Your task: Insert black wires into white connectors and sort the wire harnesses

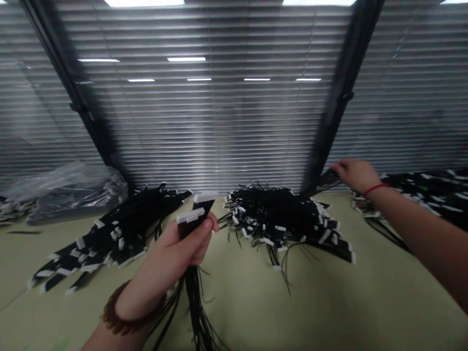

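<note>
Black cables (193,297) with white connectors at their tops are held in the left hand (190,243), its grip wrapped around them, their loose wires hanging over the pale green surface (252,302). Beside the right end of the middle cable pile (270,214), the right hand (356,175) has its grip pinching a dark wire bundle (326,181). Leftward, another pile (124,224) lies near a clear plastic bag (87,190).

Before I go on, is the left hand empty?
No, the left hand is closed around a bundle of thin black cables, with white rectangular connectors showing above the fingers.
</note>
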The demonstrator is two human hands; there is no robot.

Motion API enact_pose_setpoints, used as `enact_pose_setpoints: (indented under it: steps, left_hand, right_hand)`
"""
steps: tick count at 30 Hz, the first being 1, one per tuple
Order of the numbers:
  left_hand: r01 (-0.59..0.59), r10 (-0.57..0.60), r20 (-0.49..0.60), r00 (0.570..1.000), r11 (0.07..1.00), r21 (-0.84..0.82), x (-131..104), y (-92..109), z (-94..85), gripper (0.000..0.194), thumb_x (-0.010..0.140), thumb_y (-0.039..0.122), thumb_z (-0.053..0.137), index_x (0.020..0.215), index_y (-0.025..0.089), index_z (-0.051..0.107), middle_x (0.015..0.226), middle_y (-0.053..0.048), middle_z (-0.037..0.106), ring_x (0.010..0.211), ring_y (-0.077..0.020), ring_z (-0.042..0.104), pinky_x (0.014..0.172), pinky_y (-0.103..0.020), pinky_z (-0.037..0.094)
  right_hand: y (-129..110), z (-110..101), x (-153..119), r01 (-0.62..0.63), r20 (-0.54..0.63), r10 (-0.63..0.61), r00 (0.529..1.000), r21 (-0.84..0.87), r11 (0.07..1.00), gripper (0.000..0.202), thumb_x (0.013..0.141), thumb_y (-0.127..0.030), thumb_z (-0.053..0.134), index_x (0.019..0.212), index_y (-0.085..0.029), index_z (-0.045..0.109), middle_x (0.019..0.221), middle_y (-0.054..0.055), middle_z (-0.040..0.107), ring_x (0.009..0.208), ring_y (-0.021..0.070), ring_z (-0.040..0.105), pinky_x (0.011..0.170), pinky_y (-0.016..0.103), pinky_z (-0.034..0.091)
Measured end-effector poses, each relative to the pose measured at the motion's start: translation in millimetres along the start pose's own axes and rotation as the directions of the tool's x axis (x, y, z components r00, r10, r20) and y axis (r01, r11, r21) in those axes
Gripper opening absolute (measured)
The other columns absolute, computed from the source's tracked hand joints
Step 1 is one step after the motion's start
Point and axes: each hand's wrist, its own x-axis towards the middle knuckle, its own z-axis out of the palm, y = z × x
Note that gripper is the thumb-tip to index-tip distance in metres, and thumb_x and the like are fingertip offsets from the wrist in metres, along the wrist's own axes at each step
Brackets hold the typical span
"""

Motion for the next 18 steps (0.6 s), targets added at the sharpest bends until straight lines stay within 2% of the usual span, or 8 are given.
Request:
enact_pose_setpoints:
  steps: [2, 4, 7, 9, 11, 14, 16, 18]
  left_hand:
    - [-0.009, 0.009, -0.027, 1.0, 1.0, 0.007, 0, 2, -0.7, 0.024, 0.085, 0.042, 0.063, 0.082, 0.019, 0.058, 0.054, 0.008, 0.027, 0.046, -0.0053, 0.019, 0.04, -0.017, 0.015]
    - [-0.025, 0.025, -0.047, 0.999, 1.0, 0.014, 0, 4, -1.7, 0.024, 0.084, 0.042, 0.064, 0.08, 0.019, 0.058, 0.054, 0.008, 0.027, 0.046, -0.0056, 0.019, 0.041, -0.017, 0.014]
    - [-0.042, 0.044, -0.065, 0.997, 0.999, 0.024, -2, 7, -3.2, 0.024, 0.084, 0.042, 0.063, 0.08, 0.019, 0.057, 0.054, 0.008, 0.027, 0.046, -0.006, 0.019, 0.04, -0.018, 0.014]
    - [-0.078, 0.081, -0.074, 0.994, 0.996, 0.048, -3, 9, -3.9, 0.022, 0.086, 0.041, 0.061, 0.08, 0.02, 0.058, 0.054, 0.007, 0.029, 0.045, -0.0065, 0.021, 0.04, -0.018, 0.016]
    - [-0.205, 0.217, -0.102, 0.971, 0.972, 0.117, -2, 12, -3.7, 0.02, 0.088, 0.036, 0.058, 0.077, 0.02, 0.058, 0.055, 0.005, 0.037, 0.047, -0.0081, 0.031, 0.042, -0.019, 0.027]
    - [-0.453, 0.491, -0.17, 0.854, 0.864, 0.222, -4, 14, -0.2, 0.017, 0.09, 0.029, 0.056, 0.076, 0.02, 0.059, 0.079, -0.002, 0.06, 0.076, -0.0141, 0.056, 0.073, -0.024, 0.047]
    - [-0.529, 0.564, -0.213, 0.798, 0.824, 0.202, -6, 11, 4.5, 0.014, 0.092, 0.028, 0.053, 0.082, 0.022, 0.059, 0.105, -0.005, 0.064, 0.104, -0.0201, 0.057, 0.096, -0.033, 0.043]
    - [-0.525, 0.561, -0.27, 0.782, 0.827, 0.199, -11, 7, 9.9, 0.011, 0.093, 0.033, 0.051, 0.089, 0.025, 0.058, 0.112, -0.004, 0.063, 0.112, -0.0216, 0.055, 0.102, -0.038, 0.041]
  right_hand:
    - [-26, -40, 12, 0.091, -0.138, -0.094, 0.986, -0.024, 0.996, 0.034, 0.094, -0.037, 0.052, 0.104, -0.008, 0.068, 0.104, 0.014, 0.067, 0.104, 0.0185, 0.06, 0.084, 0.033, 0.04]
    - [-50, -80, 25, 0.133, -0.294, -0.138, 0.946, -0.037, 0.99, 0.049, 0.095, -0.043, 0.043, 0.109, -0.001, 0.065, 0.11, 0.02, 0.065, 0.111, 0.02, 0.056, 0.08, 0.036, 0.034]
    - [-77, -128, 36, 0.195, -0.49, -0.207, 0.847, -0.076, 0.978, 0.08, 0.086, -0.058, 0.024, 0.104, 0.008, 0.065, 0.111, 0.025, 0.062, 0.111, 0.0268, 0.054, 0.07, 0.045, 0.028]
    - [-94, -151, 29, 0.275, -0.547, -0.291, 0.785, -0.114, 0.955, 0.089, 0.079, -0.063, 0.019, 0.102, 0.009, 0.064, 0.109, 0.026, 0.062, 0.109, 0.0296, 0.054, 0.068, 0.048, 0.025]
    - [-117, -165, 8, 0.388, -0.564, -0.389, 0.729, -0.128, 0.913, 0.083, 0.08, -0.063, 0.027, 0.107, 0.007, 0.063, 0.105, 0.024, 0.064, 0.107, 0.0277, 0.055, 0.071, 0.044, 0.028]
    - [-164, -169, -44, 0.607, -0.516, -0.548, 0.659, -0.066, 0.792, 0.056, 0.084, -0.053, 0.046, 0.097, -0.004, 0.07, 0.089, 0.011, 0.067, 0.091, 0.0171, 0.06, 0.073, 0.031, 0.032]
    - [-200, -164, -82, 0.756, -0.477, -0.654, 0.587, 0.036, 0.653, 0.039, 0.085, -0.045, 0.055, 0.086, -0.01, 0.072, 0.081, 0.002, 0.065, 0.081, 0.0119, 0.058, 0.071, 0.025, 0.033]
    - [-235, -154, -116, 0.849, -0.399, -0.75, 0.527, 0.206, 0.487, 0.029, 0.082, -0.039, 0.062, 0.076, -0.013, 0.071, 0.072, -0.004, 0.061, 0.07, 0.0084, 0.055, 0.066, 0.022, 0.032]
